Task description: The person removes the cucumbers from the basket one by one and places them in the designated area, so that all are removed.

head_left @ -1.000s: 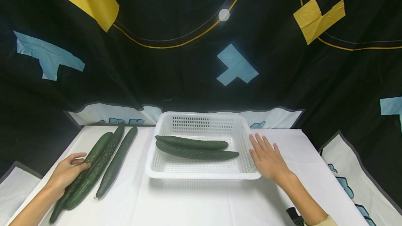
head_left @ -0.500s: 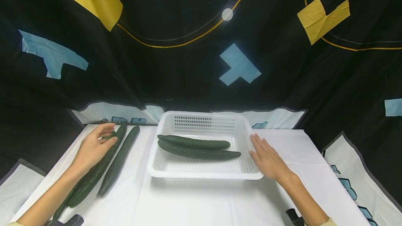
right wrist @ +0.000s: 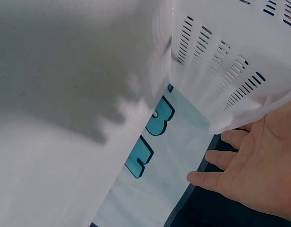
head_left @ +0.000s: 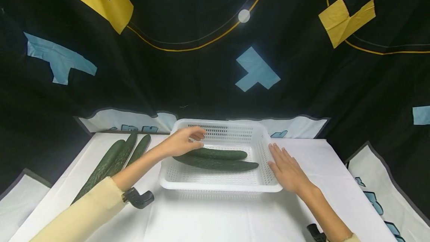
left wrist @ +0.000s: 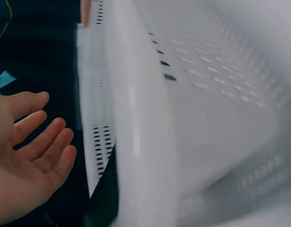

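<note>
My left hand [head_left: 185, 141] hovers over the left end of a white perforated plastic basket [head_left: 218, 188]. Its fingers are loosely bent, and the left wrist view shows nothing in the palm [left wrist: 27, 175]. Inside the basket lie two long cucumbers, a rear one [head_left: 223, 154] and a front one [head_left: 218, 164]; the hand covers the rear one's left end. My right hand [head_left: 291, 169] rests against the basket's right rim with its fingers extended. Three more cucumbers lie side by side at the left: an outer [head_left: 100, 167], a middle [head_left: 118, 161] and an inner one [head_left: 139, 149], partly hidden by my left arm.
A white cloth [head_left: 201, 219] covers the table. Behind it hangs a dark curtain [head_left: 161, 81] with yellow and blue patches. Black wrist devices show below the left wrist [head_left: 139, 199] and the right wrist [head_left: 315, 232].
My left hand has moved from the cucumbers at the left, up and rightward, to above the basket, carrying nothing. My right hand stays at the basket's right rim.
</note>
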